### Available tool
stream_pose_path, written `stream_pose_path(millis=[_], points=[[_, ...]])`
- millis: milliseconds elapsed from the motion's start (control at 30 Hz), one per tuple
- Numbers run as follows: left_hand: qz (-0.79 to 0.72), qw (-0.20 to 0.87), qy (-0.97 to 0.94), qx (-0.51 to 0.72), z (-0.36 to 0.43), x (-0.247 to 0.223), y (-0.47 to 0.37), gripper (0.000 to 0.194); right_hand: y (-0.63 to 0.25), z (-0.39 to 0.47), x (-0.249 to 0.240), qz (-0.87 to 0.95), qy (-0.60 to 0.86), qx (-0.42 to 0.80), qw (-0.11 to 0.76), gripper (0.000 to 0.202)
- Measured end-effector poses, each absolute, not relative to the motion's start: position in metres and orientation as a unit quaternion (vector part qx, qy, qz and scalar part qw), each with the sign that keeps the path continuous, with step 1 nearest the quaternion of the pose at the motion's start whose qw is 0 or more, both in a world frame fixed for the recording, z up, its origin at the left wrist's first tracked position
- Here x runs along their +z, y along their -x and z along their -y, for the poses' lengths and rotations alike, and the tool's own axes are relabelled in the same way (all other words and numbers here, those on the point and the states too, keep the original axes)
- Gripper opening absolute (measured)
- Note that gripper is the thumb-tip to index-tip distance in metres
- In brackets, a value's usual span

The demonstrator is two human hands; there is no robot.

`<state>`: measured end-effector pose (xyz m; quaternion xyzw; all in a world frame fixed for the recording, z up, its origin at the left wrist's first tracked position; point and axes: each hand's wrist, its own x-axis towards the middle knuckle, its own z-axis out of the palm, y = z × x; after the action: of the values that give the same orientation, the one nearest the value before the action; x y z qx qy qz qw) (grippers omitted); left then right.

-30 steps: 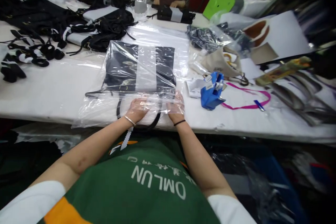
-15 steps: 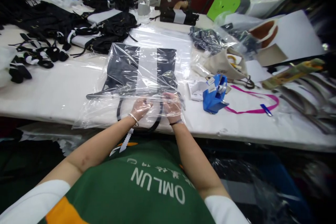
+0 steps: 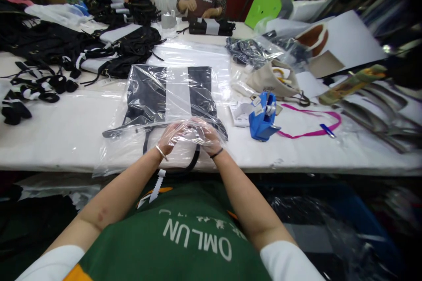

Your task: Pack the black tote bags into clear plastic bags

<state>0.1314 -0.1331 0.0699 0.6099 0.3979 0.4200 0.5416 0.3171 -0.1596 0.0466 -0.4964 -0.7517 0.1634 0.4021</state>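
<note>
A black bag (image 3: 147, 92) with a white paper band (image 3: 178, 96) round it lies inside a clear plastic bag (image 3: 114, 153) near the table's front edge. A black strap (image 3: 194, 158) loops from its near side towards me. My left hand (image 3: 171, 136) and my right hand (image 3: 205, 135) are both under the plastic film at the bag's near edge, side by side. Their fingers are bent inward near the band's lower end. Glare and folds of plastic blur the fingertips, so what they hold is hidden.
To the right are a blue tape dispenser (image 3: 263, 118), a pink strap (image 3: 306, 134) and a beige pouch (image 3: 273, 81). Black bags (image 3: 132, 48) lie at the left. Flat plastic bags (image 3: 220, 57) lie behind. Across the white table (image 3: 66, 140) sit two people.
Both hands have drawn closer together at the bag's near edge, and the plastic is bunched over them. The view has shifted, with the far side showing more.
</note>
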Motion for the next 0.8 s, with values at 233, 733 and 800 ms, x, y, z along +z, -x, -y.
stream_pose_path(millis=[233, 733, 800], points=[[-0.445, 0.477, -0.677, 0.341, 0.085, 0.077, -0.135, 0.033, -0.311, 0.104, 0.059, 0.734, 0.535, 0.142, 0.394, 0.047], [-0.555, 0.549, -0.491, 0.387, 0.045, 0.062, -0.165, 0.019, -0.327, 0.1, 0.081, 0.706, 0.577, 0.019, 0.41, 0.057], [-0.555, 0.564, -0.468, 0.393, 0.041, 0.063, -0.17, 0.018, -0.321, 0.104, 0.069, 0.702, 0.595, 0.043, 0.389, 0.046]])
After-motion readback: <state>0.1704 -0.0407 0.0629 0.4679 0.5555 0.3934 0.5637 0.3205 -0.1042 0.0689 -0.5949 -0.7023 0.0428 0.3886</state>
